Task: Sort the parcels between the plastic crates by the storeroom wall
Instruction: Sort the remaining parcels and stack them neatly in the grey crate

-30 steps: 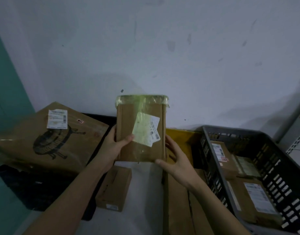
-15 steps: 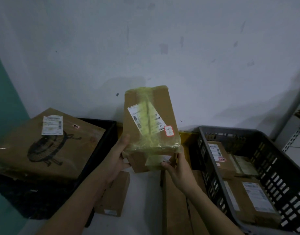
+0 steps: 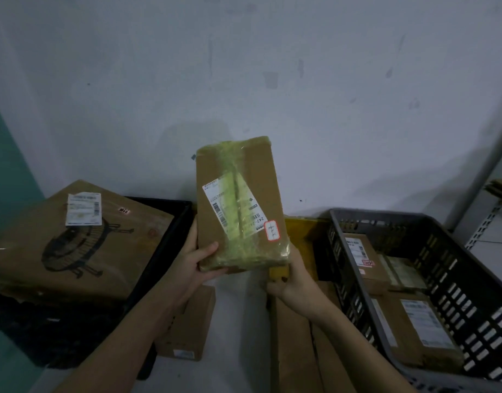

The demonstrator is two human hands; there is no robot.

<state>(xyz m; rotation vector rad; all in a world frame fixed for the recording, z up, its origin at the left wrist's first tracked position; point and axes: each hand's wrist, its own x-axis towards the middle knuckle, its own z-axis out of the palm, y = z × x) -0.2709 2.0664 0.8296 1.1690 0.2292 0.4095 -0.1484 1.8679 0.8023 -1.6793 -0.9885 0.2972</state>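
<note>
I hold a brown cardboard parcel (image 3: 238,205) upright in front of the wall; it is wrapped in yellow-green tape and carries a white label and a small red-edged sticker. My left hand (image 3: 197,262) grips its lower left corner, thumb on the front face. My right hand (image 3: 293,276) holds its lower right end from beneath. To the left, a black crate (image 3: 170,222) is filled by a large brown box (image 3: 82,242) with a black drawing. To the right stands a grey slotted crate (image 3: 448,276) with several labelled parcels (image 3: 360,256).
A small brown box (image 3: 190,327) lies on the pale floor between the crates. Flat cardboard (image 3: 298,344) and something yellow (image 3: 303,234) sit left of the grey crate. A metal shelf upright (image 3: 487,225) stands at the far right, a teal surface (image 3: 9,177) at the left.
The parcel has been turned over end for end, so the side with the red-edged sticker now faces me. My right hand slid from its side to beneath its lower end.
</note>
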